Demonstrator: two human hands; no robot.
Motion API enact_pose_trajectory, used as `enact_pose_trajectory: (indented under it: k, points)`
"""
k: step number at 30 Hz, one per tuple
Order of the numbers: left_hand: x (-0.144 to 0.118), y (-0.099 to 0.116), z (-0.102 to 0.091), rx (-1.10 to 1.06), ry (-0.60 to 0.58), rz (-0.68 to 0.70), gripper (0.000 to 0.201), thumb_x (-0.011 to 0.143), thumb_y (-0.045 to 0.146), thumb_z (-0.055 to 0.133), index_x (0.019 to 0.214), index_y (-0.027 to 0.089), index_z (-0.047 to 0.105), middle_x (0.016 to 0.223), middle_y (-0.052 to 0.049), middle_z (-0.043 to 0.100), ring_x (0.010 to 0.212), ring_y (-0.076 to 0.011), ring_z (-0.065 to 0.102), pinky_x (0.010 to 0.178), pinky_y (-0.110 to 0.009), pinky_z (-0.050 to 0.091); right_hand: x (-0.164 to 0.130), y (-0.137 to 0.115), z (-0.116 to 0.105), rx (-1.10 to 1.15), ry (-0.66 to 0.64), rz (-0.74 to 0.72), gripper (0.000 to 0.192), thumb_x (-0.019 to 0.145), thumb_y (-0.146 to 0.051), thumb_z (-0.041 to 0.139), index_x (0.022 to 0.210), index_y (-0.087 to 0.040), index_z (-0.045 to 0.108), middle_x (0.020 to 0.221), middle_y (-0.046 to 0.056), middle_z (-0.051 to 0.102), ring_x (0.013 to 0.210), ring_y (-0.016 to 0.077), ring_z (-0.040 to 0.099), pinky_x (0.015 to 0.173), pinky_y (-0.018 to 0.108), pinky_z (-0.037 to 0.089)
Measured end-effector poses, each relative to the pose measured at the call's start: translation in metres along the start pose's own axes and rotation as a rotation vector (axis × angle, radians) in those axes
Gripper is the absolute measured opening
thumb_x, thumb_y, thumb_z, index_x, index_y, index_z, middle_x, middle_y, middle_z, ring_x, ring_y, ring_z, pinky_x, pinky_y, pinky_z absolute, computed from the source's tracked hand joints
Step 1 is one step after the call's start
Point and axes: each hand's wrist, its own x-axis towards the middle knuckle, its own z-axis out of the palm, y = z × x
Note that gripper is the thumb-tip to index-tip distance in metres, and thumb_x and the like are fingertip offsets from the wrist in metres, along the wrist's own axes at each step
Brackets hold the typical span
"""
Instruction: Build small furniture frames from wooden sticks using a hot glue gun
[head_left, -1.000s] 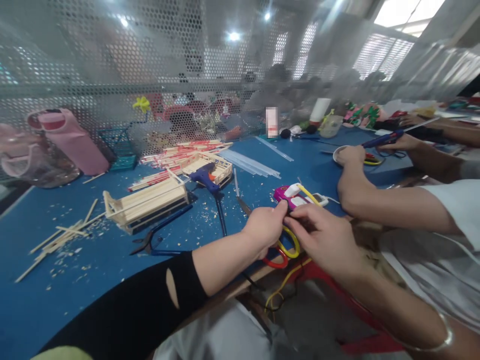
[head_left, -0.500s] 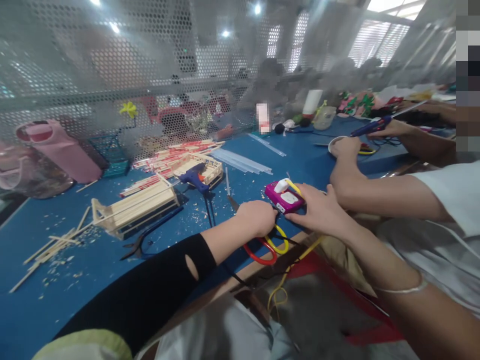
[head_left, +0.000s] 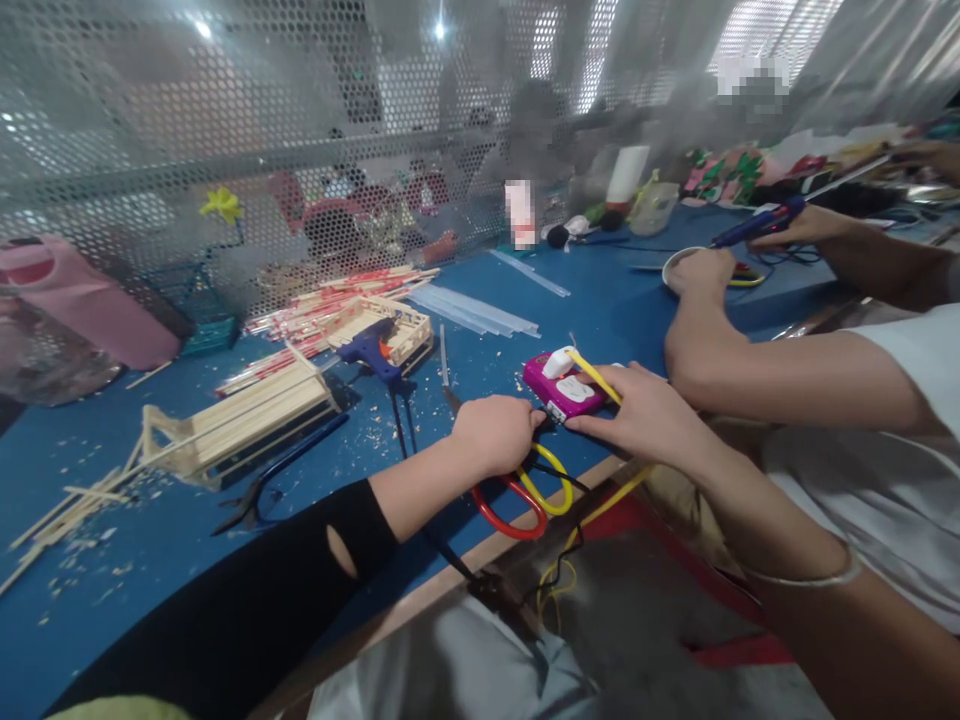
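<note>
Two hands meet at a magenta device (head_left: 564,385) lying flat near the front edge of a blue worktop (head_left: 150,560). The right hand (head_left: 646,418) lies w/ fingers (head_left: 592,425) extended and close together, tips touching the device's near edge; a yellow cable (head_left: 594,374) crosses the device top and runs under that hand. The left hand (head_left: 495,432), just left of the device, is curled into a loose fist, knuckles up; whether it grips anything can't be told, though its fingers reach the device's left corner. Directly below the left hand, betw. device and worktop edge, lie scissors w/ red and yellow loop handles (head_left: 517,495).

Left of the device: a blue glue gun (head_left: 369,352) rests against a small stick-built frame (head_left: 390,325); farther left a larger stick-built crate (head_left: 240,420) w/ dark pliers (head_left: 262,490) beside it, loose sticks and shavings scattered around. Behind the device, clear glue sticks (head_left: 480,315) lie flat. A perforated mesh screen (head_left: 300,130) stands along the worktop's far side.

Right of the device, a co-worker's arm (head_left: 780,370) rests on the worktop, hand over a small bowl (head_left: 679,262); the co-worker's other hand holds a blue glue gun (head_left: 754,224).
</note>
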Motion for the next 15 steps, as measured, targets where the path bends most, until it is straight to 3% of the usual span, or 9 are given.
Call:
enact_pose_trajectory:
  k: [4, 15]
  points:
    - [0.0021, 0.0008, -0.0028, -0.017, -0.034, -0.019, 0.046, 0.095, 0.039, 0.026, 0.101, 0.017, 0.066, 0.103, -0.015, 0.07, 0.101, -0.0302, 0.065, 0.08, -0.041, 0.051, -0.0011, -0.0012, -0.0026, 0.016, 0.001, 0.011, 0.046, 0.07, -0.046, 0.064, 0.107, -0.019, 0.061, 0.106, 0.011, 0.069, 0.096, 0.0301, 0.063, 0.078, 0.039, 0.049]
    - [0.0003, 0.006, -0.0033, -0.008, -0.014, -0.045, 0.045, 0.094, 0.038, 0.029, 0.098, 0.016, 0.068, 0.101, -0.015, 0.07, 0.097, -0.0311, 0.066, 0.077, -0.04, 0.052, -0.001, 0.0007, -0.0023, -0.001, 0.034, -0.047, 0.044, 0.07, -0.046, 0.066, 0.106, -0.019, 0.064, 0.101, 0.009, 0.071, 0.09, 0.029, 0.065, 0.073, 0.037, 0.05]
